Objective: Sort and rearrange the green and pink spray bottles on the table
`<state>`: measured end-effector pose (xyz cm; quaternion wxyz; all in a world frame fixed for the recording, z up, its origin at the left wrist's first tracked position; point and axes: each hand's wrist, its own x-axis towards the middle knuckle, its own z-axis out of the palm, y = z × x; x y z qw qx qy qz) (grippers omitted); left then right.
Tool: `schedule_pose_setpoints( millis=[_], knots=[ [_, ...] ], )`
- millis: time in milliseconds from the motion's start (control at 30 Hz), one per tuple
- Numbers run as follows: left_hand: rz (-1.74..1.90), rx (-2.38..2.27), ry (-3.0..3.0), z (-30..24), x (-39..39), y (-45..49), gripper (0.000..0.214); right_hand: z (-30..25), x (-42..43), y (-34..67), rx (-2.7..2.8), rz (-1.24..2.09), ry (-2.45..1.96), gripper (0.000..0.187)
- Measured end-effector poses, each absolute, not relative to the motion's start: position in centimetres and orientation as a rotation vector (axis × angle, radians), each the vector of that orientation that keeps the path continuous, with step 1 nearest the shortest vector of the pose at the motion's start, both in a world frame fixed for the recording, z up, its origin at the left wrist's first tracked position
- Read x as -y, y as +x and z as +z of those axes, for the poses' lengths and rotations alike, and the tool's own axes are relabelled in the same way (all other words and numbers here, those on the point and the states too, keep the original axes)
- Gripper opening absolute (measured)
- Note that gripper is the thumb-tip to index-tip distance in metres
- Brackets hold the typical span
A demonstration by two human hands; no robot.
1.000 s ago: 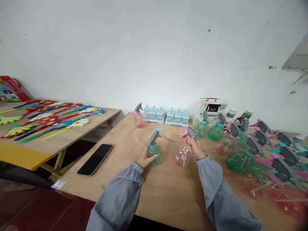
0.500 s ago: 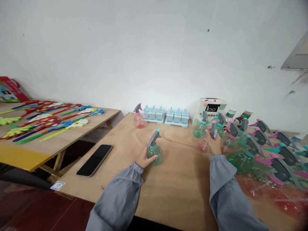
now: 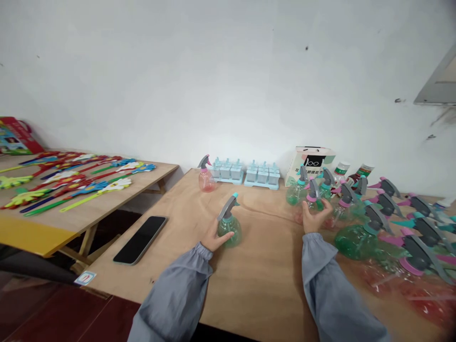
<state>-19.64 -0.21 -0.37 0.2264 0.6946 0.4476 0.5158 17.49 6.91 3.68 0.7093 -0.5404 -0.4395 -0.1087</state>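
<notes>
My left hand is wrapped round a green spray bottle with a grey and teal trigger head, upright near the middle of the wooden table. My right hand is farther right, at the edge of the crowd of bottles. Its fingers are curled round a pink spray bottle with a grey trigger and pink collar, which stands upright there. Both arms are in grey sleeves.
Several green and pink spray bottles crowd the table's right side. A lone pink bottle, two pale blue moulds and a white box line the wall. A black phone lies at the left edge. Coloured clapper toys cover the neighbouring table.
My right hand carried the pink spray bottle from the table's middle to the right and stood it upright beside the other bottles. My left hand stayed on the green bottle.
</notes>
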Motion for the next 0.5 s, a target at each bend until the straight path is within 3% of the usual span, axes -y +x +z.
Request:
schedule_pose_setpoints(
  millis=[133,267,400,500],
  knots=[
    [1.426,-1.209,1.881,-0.6,0.4,-19.0,0.067,5.8,-4.7,14.5,1.011,-0.317,-1.098,0.043],
    [1.425,-1.184,1.850,-0.9,1.2,-17.0,0.069,8.0,-1.6,9.0,1.577,0.124,-0.888,0.037],
    [1.371,-1.149,1.983,-1.4,2.4,-14.9,0.075,7.9,1.2,4.3,1.899,0.547,-0.826,0.088],
    [1.332,-1.132,2.133,-1.8,3.4,-13.9,0.081,7.1,2.3,2.7,1.920,0.583,-0.895,0.094]
  ],
)
